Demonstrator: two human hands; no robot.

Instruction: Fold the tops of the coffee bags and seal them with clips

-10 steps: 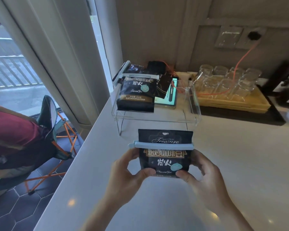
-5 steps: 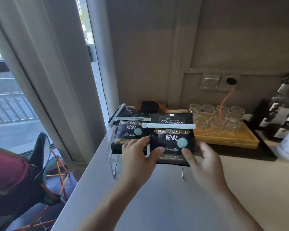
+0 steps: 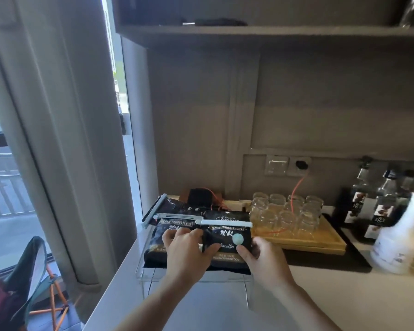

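A black coffee bag (image 3: 227,237) with a pale blue clip (image 3: 226,222) across its folded top stands on the clear acrylic riser (image 3: 196,278). My left hand (image 3: 187,254) grips its left edge and my right hand (image 3: 261,261) grips its lower right corner. Beside it on the left stands a second black coffee bag (image 3: 161,237), sealed with a grey clip (image 3: 175,216). A third bag (image 3: 175,204) leans behind them with a clip (image 3: 153,210) along its left edge.
A wooden tray (image 3: 320,242) holding several upturned glass jars (image 3: 287,213) sits right of the riser on a black mat. Bottles (image 3: 378,204) and a white bottle (image 3: 399,237) stand far right. An orange cable (image 3: 296,187) runs from the wall socket. A curtain and folding chair (image 3: 41,283) are at left.
Both hands carried the clipped bag away from me, up from the counter onto the riser, setting it to the right of the other sealed bag. The camera tilted upward.
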